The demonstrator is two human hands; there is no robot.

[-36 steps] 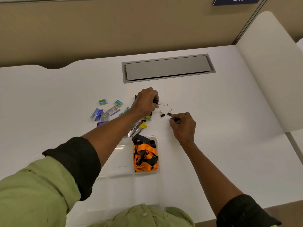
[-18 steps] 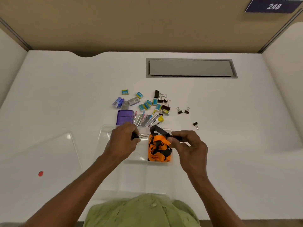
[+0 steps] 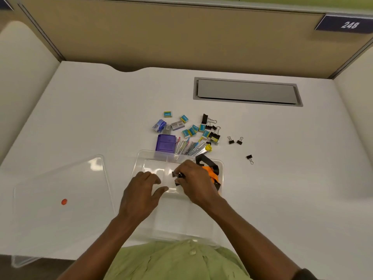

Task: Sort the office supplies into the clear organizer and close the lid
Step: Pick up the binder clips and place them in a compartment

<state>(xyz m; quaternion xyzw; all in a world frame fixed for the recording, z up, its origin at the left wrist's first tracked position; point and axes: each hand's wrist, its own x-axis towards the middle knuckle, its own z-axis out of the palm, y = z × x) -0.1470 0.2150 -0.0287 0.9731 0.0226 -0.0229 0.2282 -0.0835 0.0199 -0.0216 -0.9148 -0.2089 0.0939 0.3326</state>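
The clear organizer point(image 3: 141, 158) stands at the table's near edge, its clear lid point(image 3: 60, 188) lying flat to the left. An orange and black lanyard point(image 3: 212, 172) fills the rear right compartment. My right hand point(image 3: 196, 183) is over the rear middle compartment, fingers pinched on a black binder clip point(image 3: 177, 176). My left hand point(image 3: 142, 191) rests on the organizer beside it, fingers spread and holding nothing. Behind the organizer lie teal staple boxes point(image 3: 190, 130), a purple box point(image 3: 166, 142), metal utility knives point(image 3: 191, 148) and a heap of binder clips point(image 3: 212, 130).
Two small binder clips point(image 3: 235, 140) and a single one point(image 3: 249, 158) lie apart to the right. A grey cable hatch point(image 3: 247, 91) is set into the table's far side. Partition walls close off the back and both sides. A red dot point(image 3: 64, 201) marks the lid.
Both hands have come together over the organizer's rear middle compartment. My left hand has opened and no longer shows a clip; my right hand still pinches one.
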